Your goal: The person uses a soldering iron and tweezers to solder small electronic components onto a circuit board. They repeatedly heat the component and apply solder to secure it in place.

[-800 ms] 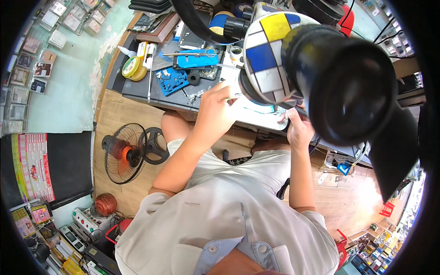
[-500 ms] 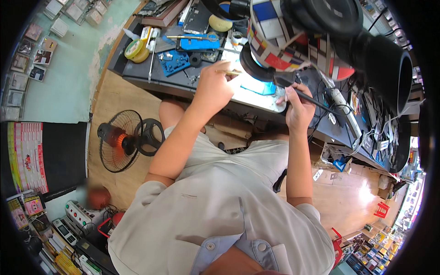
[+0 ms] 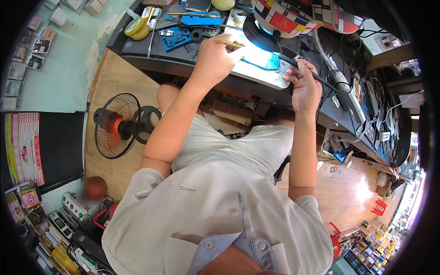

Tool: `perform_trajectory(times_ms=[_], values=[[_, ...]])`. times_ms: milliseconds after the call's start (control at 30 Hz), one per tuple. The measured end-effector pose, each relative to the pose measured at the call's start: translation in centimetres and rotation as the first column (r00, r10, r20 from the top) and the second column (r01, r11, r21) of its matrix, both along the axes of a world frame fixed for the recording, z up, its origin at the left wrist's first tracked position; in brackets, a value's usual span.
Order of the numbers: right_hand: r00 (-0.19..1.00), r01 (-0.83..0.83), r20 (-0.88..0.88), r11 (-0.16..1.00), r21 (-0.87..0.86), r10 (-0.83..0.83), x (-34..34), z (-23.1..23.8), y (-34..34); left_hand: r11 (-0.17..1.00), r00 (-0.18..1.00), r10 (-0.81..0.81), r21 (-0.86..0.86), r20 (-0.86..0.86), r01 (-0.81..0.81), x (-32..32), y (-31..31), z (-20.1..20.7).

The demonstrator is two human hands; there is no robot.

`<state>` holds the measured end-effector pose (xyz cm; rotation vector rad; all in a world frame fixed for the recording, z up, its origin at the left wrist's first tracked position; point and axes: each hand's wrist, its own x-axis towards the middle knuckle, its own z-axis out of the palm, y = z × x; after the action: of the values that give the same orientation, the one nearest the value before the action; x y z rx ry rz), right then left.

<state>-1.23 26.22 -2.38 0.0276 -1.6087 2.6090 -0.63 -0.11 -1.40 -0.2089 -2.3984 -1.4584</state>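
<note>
Left hand (image 3: 215, 57) is closed around slim brass-coloured tweezers (image 3: 230, 44), their tips pointing toward the brightly lit blue board (image 3: 262, 60) lying on the pale mat (image 3: 256, 73) at the near edge of the desk (image 3: 137, 50). Right hand (image 3: 306, 87) is curled shut around a black pen-shaped tool (image 3: 311, 73) with a cord trailing off to the right; its tip sits just beside the board's right end (whether it actually touches, I cannot tell from where I stand).

To my eye the work under the patterned lamp head (image 3: 284, 18) is fine and close, so it would go best with both wrists rested on the desk edge, the tweezers steadying the part lightly rather than pinching hard, and the tool brought in at a shallow angle so its tip stays in the light. Keeping the cord slack and off the mat should stop it tugging the tip aside.
</note>
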Motion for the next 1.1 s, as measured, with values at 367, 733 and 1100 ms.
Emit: perform_trajectory(times_ms=[367, 733, 1100], values=[[0.991, 0.009, 0.132, 0.999, -0.035, -0.004, -0.3, -0.3, 0.7, 0.996, 1.0, 0.003, 0.086, 0.001, -0.003, 0.9, 0.4, 0.0], [0.925, -0.174, 0.335, 0.984, -0.048, 0.18, -1.3, 0.9, 2.5, 0.987, 0.998, -0.003, 0.16, -0.069, 0.014, 1.3, 0.5, -0.6], [0.928, -0.111, 0.333, 0.979, -0.173, 0.165, -0.6, 0.3, 3.4, 0.992, 0.993, -0.003, 0.123, -0.117, 0.017, 1.4, 0.6, -0.7]])
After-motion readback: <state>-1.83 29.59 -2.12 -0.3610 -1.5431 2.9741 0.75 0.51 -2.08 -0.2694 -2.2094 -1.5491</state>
